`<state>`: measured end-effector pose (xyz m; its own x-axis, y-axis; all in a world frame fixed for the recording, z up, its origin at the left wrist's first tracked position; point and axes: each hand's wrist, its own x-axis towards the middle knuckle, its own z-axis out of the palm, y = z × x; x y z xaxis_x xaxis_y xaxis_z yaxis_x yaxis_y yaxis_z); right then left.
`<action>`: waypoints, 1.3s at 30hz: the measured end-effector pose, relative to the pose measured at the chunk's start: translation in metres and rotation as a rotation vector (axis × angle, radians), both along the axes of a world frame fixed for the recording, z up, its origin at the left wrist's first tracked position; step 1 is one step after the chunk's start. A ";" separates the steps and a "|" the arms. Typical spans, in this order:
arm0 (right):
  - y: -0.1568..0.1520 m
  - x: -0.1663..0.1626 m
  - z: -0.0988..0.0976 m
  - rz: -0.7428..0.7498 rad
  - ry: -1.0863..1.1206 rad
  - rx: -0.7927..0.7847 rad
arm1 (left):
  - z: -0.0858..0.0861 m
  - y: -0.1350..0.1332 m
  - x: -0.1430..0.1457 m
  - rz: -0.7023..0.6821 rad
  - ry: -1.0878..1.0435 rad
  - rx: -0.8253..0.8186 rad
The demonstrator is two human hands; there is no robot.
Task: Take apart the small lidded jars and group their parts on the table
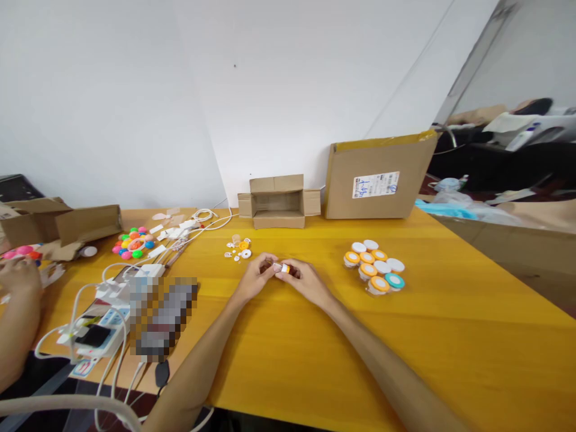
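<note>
Over the middle of the table, my left hand and my right hand meet around a small white-and-orange plastic piece. The fingers of both hands pinch it from either side and cover part of it, so its exact kind is unclear. Just beyond my left hand lie loose small parts, white discs and rings with an orange one among them. To the right of my right hand stands a cluster of round capped pieces with white, orange and teal tops and clear lower parts.
An open cardboard box faces me at the back, beside a large taped carton. On the left are power strips with tangled cables, a pixelated dark object and colourful balls. Another person's arm reaches in at far left.
</note>
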<state>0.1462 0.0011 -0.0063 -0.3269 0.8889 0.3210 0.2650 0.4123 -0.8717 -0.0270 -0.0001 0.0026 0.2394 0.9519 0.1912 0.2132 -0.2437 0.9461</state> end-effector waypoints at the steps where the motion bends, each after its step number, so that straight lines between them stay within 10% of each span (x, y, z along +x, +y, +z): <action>1: 0.000 0.000 -0.001 -0.001 0.000 -0.001 | 0.000 0.000 0.000 -0.002 0.007 0.005; 39: -0.003 -0.003 -0.004 -0.015 0.053 -0.030 | 0.008 -0.010 0.006 -0.005 0.087 0.057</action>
<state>0.1433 -0.0021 -0.0104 -0.2967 0.9031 0.3105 0.2241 0.3819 -0.8966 -0.0214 -0.0101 0.0103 0.2625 0.9388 0.2230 0.2921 -0.2975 0.9089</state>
